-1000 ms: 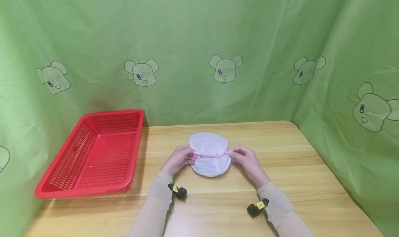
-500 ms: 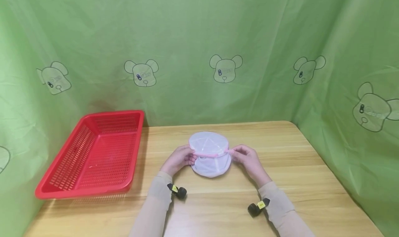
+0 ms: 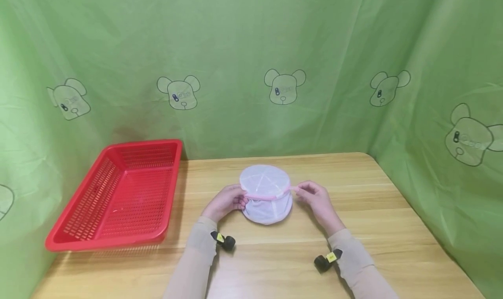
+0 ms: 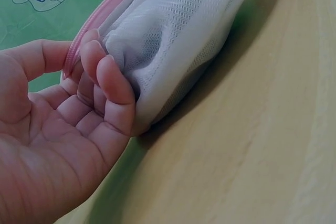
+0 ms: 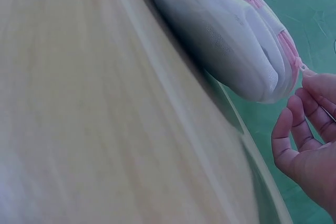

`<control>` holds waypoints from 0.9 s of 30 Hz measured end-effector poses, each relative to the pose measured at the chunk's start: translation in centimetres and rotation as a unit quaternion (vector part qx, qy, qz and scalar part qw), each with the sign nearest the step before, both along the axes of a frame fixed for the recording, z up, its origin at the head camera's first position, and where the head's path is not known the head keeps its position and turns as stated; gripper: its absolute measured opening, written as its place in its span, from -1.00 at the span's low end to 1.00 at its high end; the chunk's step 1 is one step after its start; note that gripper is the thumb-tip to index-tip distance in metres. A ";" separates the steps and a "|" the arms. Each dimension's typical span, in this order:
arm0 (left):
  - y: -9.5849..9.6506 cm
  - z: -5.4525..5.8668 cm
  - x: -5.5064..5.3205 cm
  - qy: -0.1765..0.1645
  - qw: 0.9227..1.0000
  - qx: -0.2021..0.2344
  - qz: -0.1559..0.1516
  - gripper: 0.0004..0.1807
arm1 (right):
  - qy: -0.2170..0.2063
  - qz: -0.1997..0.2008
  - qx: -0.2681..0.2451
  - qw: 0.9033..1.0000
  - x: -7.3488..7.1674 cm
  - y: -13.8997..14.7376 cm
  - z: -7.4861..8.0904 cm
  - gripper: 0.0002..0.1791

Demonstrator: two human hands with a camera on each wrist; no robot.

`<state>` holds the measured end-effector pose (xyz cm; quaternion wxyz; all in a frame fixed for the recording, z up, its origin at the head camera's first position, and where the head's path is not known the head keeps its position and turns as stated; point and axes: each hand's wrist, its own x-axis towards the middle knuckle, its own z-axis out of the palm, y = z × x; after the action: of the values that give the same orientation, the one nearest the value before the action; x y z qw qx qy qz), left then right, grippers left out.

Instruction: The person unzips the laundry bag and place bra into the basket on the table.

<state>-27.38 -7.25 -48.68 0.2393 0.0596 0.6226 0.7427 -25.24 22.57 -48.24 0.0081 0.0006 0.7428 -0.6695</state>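
A round white mesh laundry bag (image 3: 264, 180) with a pink zipper (image 3: 262, 197) round its side stands on the wooden table. At its left side my left hand (image 3: 225, 202) pinches the edge by the zipper; in the left wrist view the thumb and fingers hold the pink zipper band (image 4: 100, 15), and the other fingers curl against the mesh. On the opposite side my right hand (image 3: 317, 204) pinches the zipper pull (image 5: 303, 66) between thumb and forefinger. Its remaining fingers (image 5: 283, 129) are loosely bent, apart from the bag. The fingertips partly hide the pull.
A red perforated plastic basket (image 3: 133, 203) stands on the left of the table (image 3: 267, 264). Green curtains (image 3: 232, 128) with bear-head prints hang behind and on both sides. Each wrist wears a small black camera (image 3: 228, 243).
My right hand has moved a little to the right and away from me with the zipper pull. The bag has shifted slightly right. My left hand has kept its hold, almost in place.
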 end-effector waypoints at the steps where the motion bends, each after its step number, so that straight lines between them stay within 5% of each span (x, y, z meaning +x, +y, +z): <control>1: 0.0 0.0 0.0 0.000 1.000 0.000 0.000 -0.88 | -0.001 0.001 -0.001 1.000 0.0 0.0 0.0 -0.79; 27: -0.5 0.1 0.2 -0.001 0.998 -0.037 -0.058 -0.90 | 0.011 -0.023 0.007 1.000 -0.3 0.4 0.0 -0.75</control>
<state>-27.20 -7.74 -48.62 0.2848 0.0856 0.6448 0.7041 -25.51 23.00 -48.27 -0.0157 0.0106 0.7471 -0.6645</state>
